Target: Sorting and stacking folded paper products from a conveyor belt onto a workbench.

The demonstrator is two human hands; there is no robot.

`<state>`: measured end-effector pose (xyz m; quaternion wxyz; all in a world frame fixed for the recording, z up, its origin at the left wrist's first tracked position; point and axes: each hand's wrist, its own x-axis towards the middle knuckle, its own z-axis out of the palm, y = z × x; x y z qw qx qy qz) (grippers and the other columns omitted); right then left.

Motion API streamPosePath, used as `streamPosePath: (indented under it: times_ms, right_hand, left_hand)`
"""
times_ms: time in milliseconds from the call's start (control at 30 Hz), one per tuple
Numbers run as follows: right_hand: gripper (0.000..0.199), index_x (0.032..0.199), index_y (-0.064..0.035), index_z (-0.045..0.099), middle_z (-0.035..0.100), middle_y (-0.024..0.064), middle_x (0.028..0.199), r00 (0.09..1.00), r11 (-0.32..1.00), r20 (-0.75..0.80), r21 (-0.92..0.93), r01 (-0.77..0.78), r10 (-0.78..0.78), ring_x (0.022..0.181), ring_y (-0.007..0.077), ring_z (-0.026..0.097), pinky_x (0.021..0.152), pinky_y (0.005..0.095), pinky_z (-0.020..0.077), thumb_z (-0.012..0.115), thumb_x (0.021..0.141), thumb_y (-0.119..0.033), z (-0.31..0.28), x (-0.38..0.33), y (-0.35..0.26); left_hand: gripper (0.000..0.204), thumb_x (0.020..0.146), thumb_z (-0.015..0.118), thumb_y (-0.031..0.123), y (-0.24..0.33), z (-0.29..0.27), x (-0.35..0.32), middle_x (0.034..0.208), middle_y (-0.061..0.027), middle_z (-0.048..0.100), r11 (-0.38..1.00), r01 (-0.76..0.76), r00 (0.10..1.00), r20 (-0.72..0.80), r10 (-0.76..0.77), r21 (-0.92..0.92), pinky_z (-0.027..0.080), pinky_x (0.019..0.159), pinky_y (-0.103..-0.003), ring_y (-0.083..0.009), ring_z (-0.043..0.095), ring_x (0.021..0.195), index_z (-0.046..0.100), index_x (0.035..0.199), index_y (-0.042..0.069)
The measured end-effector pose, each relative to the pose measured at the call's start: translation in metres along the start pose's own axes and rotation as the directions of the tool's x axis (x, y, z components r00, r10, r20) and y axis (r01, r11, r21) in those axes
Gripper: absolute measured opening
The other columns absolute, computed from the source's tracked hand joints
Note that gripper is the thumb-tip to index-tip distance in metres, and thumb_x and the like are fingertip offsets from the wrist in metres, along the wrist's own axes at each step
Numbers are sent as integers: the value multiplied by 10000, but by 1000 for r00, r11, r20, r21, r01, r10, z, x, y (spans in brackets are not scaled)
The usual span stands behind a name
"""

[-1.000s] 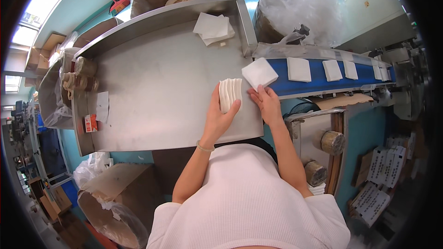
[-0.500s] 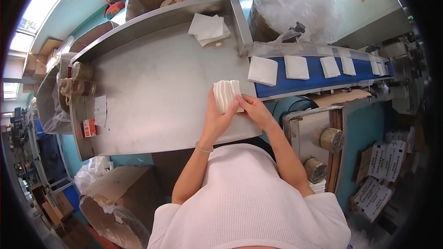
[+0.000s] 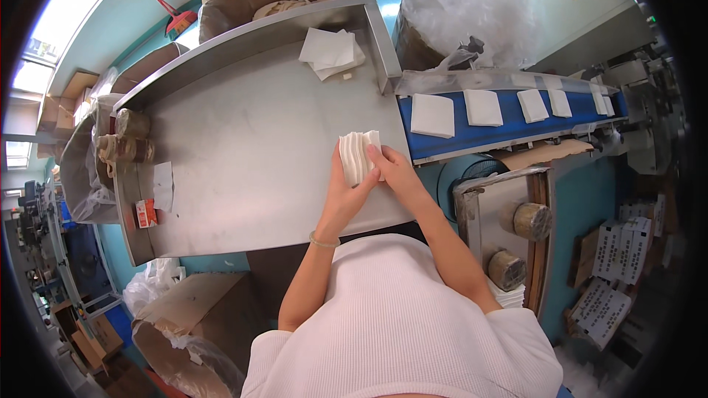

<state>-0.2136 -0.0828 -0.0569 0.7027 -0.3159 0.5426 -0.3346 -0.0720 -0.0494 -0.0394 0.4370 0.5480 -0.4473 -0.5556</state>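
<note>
A stack of folded white napkins [image 3: 355, 158] is held upright between my two hands over the right part of the steel table [image 3: 251, 177]. My left hand [image 3: 341, 190] wraps around its left side and underside, with the thumb across the lower front. My right hand [image 3: 393, 175] is closed on its right side, thumb and fingers pressing the near edges. The layered folds face up toward me. Just right of my hands, a blue conveyor belt [image 3: 457, 145] carries several similar white napkin stacks, the nearest stack [image 3: 433, 115] lying close to the table's edge.
Loose white sheets [image 3: 330, 50] lie at the table's far right corner. Tape rolls [image 3: 131, 149], a paper slip [image 3: 163, 186] and a small red-white box [image 3: 146, 213] sit at its left end. A raised metal rim borders the table. Cardboard boxes [image 3: 195, 302] and plastic bags [image 3: 472, 11] surround it.
The napkin stacks on the belt have shifted slightly to the right. My right hand's fingers have moved a little up along the held stack. Both hands keep their hold.
</note>
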Motion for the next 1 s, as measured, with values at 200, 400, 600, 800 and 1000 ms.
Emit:
streamPosePath:
  times_ms: [200,400,600,800,1000]
  right_hand:
    - [377,1227,12,591,660,97,1150,978,956,-206,285,74,-15,955,174,656,764,304,555,649,973,-260,-43,9,18]
    - [544,1233,41,572,662,107,1071,959,938,-160,-298,178,-233,948,151,629,845,260,487,617,982,-440,-15,-8,-3]
    - [418,1208,-13,622,663,36,999,1000,993,-28,118,-4,7,864,114,577,746,272,469,634,973,-359,-13,-11,9]
    - [329,1140,-26,629,679,70,1013,962,945,-272,312,93,-5,856,130,644,711,258,521,664,953,-294,-46,3,13]
    - [516,1185,29,670,713,112,1020,982,974,-123,-191,119,-144,902,158,664,771,273,522,696,916,-411,-20,-8,10]
  left_hand:
    - [816,923,691,219,0,-3,-1,1406,-163,481,995,94,996,-8,-94,-20,447,1035,-351,-240,481,1294,211,1539,-18]
    - [633,1036,533,257,-14,13,3,1490,-163,436,959,93,990,128,-60,-269,334,1128,-323,-226,436,1358,264,1555,17]
    - [650,1029,539,240,-10,8,3,1492,-151,431,982,48,995,94,-31,-184,339,1125,-323,-216,412,1373,246,1548,-16]
    - [648,937,655,238,-5,7,3,1434,-150,464,992,109,991,87,-103,-68,408,1051,-339,-219,478,1270,368,1470,5]
    - [774,849,748,361,-15,13,-2,1589,-161,300,749,3,980,145,-133,663,213,1104,-689,-432,212,1480,397,1501,134]
